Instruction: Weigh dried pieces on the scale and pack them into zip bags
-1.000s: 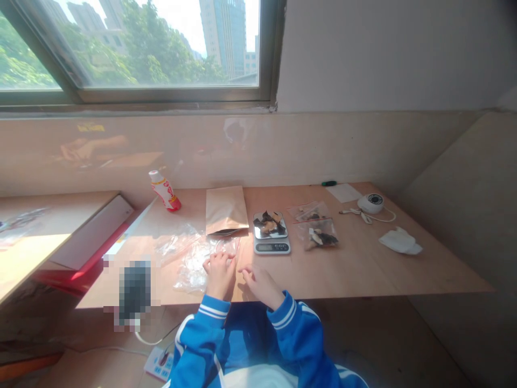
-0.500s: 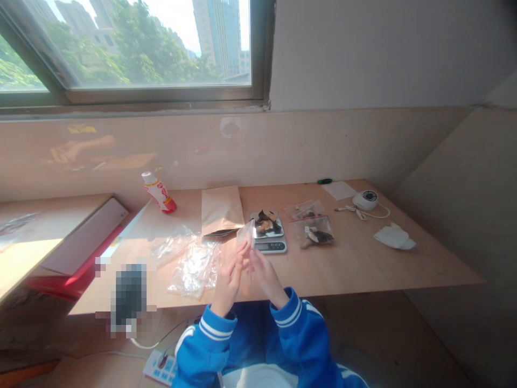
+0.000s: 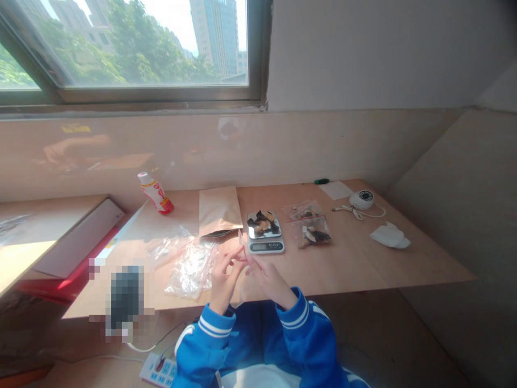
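Observation:
A small clear zip bag (image 3: 242,241) with a red seal line is pinched between my two hands near the table's front edge. My left hand (image 3: 225,274) is closed on its left side, thumb and fingers meeting at the seal. On the other side, my right hand (image 3: 266,275) has its fingertips pressed to the bag. Just beyond them stands a kitchen scale (image 3: 267,247). Dark and tan dried pieces, like dried fungus, (image 3: 263,222) lie heaped on its plate. What the scale's display reads is too small to make out.
Empty plastic bags (image 3: 191,269) lie left of my hands, behind them a brown paper pouch (image 3: 220,210) and a red-white bottle (image 3: 155,193). Filled zip bags (image 3: 314,234), a white camera (image 3: 362,200), a crumpled tissue (image 3: 390,236) and a green-handled tool (image 3: 322,181) are to the right.
The bag has turned more edge-on and come lower, away from the scale's front. My right hand has shifted slightly right and down; both hands still hold the bag.

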A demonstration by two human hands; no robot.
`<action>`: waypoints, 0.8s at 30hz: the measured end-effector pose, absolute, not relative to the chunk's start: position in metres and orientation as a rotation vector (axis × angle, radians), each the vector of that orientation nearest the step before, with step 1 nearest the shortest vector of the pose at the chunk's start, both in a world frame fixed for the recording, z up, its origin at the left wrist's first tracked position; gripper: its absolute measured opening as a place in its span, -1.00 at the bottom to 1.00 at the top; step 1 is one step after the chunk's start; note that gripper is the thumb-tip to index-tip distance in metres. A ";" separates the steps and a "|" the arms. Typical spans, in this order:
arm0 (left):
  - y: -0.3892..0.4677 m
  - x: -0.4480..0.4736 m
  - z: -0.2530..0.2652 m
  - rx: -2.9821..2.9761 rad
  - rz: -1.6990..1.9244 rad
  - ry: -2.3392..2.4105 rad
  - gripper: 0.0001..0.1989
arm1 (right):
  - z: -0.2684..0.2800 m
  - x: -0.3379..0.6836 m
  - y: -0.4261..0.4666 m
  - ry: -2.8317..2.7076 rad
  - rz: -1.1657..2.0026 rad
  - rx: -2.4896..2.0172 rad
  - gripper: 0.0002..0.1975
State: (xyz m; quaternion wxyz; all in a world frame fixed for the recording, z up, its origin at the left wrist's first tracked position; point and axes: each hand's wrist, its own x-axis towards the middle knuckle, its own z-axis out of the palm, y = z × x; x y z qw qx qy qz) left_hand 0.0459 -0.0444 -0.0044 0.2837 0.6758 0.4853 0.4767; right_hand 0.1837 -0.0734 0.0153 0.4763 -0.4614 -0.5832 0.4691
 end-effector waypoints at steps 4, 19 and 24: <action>-0.045 0.042 -0.007 1.803 1.342 1.255 -0.80 | 0.015 0.181 -0.072 -1.346 1.151 -1.201 -0.57; -0.022 0.045 0.010 1.518 1.599 1.200 -0.80 | -0.027 0.258 -0.024 -1.381 0.646 -1.540 -0.54; -0.018 0.051 0.002 1.450 1.626 1.375 -0.69 | -0.048 0.270 0.008 -1.604 0.084 -1.755 -0.64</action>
